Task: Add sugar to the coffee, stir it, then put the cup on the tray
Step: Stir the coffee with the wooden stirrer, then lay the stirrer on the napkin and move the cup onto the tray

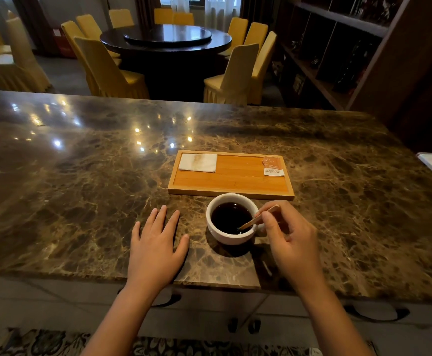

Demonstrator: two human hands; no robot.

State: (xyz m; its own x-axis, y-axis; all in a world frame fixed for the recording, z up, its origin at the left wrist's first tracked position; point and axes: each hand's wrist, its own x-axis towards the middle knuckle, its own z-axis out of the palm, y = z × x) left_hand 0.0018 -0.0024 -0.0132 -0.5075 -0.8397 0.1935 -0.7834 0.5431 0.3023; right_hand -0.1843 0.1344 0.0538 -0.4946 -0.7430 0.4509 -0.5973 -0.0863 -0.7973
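Marble counter [81,188]: napkin [198,163] (tray-left [231,192]), packet [273,166]

Stir stick [257,220] tip sunk in coffee [229,217]; sachet [273,166] print unreadable

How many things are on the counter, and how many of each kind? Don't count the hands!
Wooden tray: 1
White cup of coffee: 1
Wooden stir stick: 1
White napkin: 1
Sugar packet: 1
Total: 5
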